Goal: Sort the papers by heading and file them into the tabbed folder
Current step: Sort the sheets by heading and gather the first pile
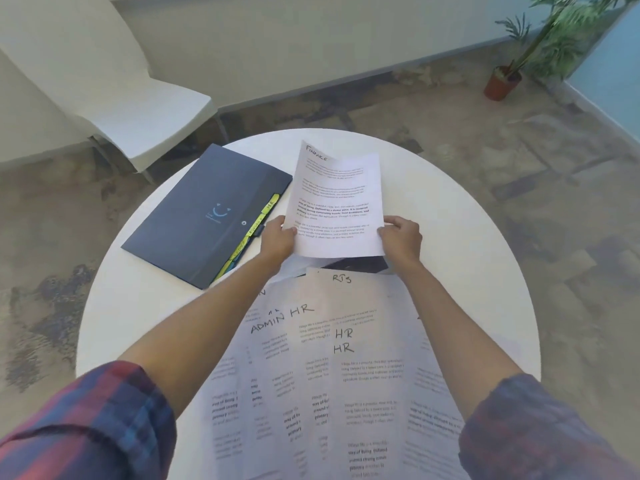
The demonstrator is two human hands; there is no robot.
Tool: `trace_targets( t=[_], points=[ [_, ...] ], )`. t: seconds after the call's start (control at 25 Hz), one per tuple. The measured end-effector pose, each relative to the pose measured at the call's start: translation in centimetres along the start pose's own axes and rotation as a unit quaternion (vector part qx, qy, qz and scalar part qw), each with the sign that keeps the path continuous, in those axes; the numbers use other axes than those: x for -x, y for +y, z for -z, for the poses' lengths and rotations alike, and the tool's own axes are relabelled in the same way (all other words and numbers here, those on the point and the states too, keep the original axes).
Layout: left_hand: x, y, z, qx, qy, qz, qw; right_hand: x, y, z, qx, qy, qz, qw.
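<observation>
A: Well, farthest left on the round white surface (pixel 450 209) lies the dark blue tabbed folder (pixel 204 216), shut, its yellow-green tabs (pixel 258 223) sticking out of the right edge.

B: And the left hand (pixel 278 237)?

A: Just right of those tabs. Its grip pinches the lower left edge of the "FINANCE" sheet (pixel 336 202), thumb on the printed face.

B: So the sheet is off the surface?

A: Yes, held up between both hands, its top leaning away and its upper corner curling. The right hand (pixel 401 237) grips the lower right edge, fingers curled round it.

B: What is below the hands?

A: A fanned spread of papers (pixel 329 375) lying flat on the near half of the surface, between the forearms. Headings read "ADMIN" and "HR"; one shows only "RTS". Something dark lies under the held sheet, too hidden to name.

B: Off to the sides?

A: A white chair (pixel 138 109) at the far left, a potted plant (pixel 502 81) on the floor at the far right.
</observation>
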State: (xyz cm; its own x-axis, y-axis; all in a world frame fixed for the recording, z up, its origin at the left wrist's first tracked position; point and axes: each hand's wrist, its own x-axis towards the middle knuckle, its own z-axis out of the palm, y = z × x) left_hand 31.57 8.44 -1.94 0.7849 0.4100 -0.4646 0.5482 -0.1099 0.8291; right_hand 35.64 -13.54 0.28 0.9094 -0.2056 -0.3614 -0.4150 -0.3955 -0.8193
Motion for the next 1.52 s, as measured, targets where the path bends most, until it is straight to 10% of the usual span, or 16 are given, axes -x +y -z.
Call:
trace_targets(
  t=[0.44, 0.8, 1.52],
  points=[
    [-6.8, 0.3, -1.8, -0.129, 0.032, -0.007, 0.991, -6.9, 1.3, -1.1, 0.086, -0.044, -0.009, 0.995],
    [8.8, -5.5, -0.4, -0.328, 0.029, -0.198, 0.923, 8.8, 8.4, 4.7, 0.241, -0.066, 0.117, 0.961],
    [26.1, -19.1, 2.4, -0.424, 0.05, 0.032, 0.904, 29.1, 15.9, -0.9, 0.472, -0.18, 0.162, 0.848]
  ],
)
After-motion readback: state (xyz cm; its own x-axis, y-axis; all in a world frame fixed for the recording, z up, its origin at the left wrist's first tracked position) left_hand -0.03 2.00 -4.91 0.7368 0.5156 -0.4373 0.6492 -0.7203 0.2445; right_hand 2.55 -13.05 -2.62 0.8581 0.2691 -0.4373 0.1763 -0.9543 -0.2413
